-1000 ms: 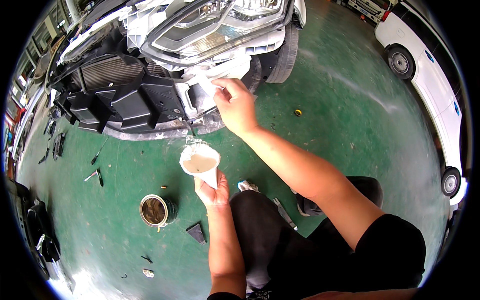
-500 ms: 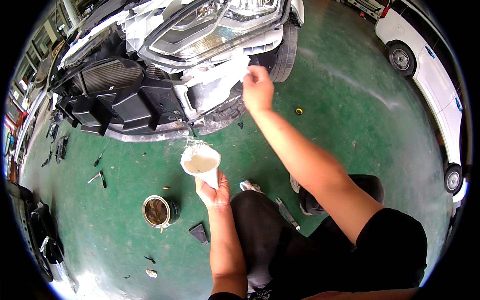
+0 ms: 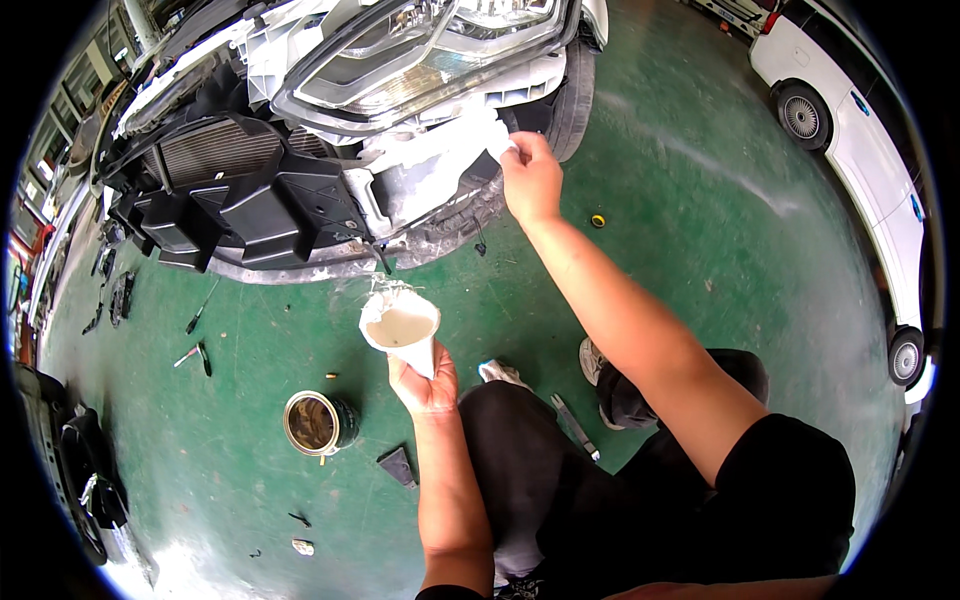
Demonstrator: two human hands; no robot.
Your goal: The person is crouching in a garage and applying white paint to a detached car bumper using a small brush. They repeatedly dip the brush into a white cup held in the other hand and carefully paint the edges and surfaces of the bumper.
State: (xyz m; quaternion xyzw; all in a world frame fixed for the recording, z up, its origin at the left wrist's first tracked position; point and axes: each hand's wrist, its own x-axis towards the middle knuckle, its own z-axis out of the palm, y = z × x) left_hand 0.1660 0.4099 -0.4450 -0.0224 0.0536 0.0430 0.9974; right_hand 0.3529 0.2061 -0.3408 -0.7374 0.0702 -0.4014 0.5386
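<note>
My left hand [image 3: 424, 386] grips a white paper cone [image 3: 402, 331] holding beige filler paste, held upright above the green floor. My right hand [image 3: 530, 180] reaches up to the stripped front of a white car [image 3: 330, 120]. It pinches a small white spreader [image 3: 505, 143] against the white, paste-smeared panel [image 3: 430, 170] below the headlight [image 3: 420, 60]. The spreader's blade is mostly hidden by my fingers.
An open round tin [image 3: 312, 423] stands on the floor left of my knee, with a dark wedge-shaped piece [image 3: 396, 466] beside it. Small hand tools [image 3: 195, 355] lie further left. A white car [image 3: 850, 130] is parked at right. A yellow cap [image 3: 597, 221] lies on the floor.
My right hand moved from the middle of the panel rightward and up to its right end, spreader still pressed on the surface. The left hand with the cone stayed put.
</note>
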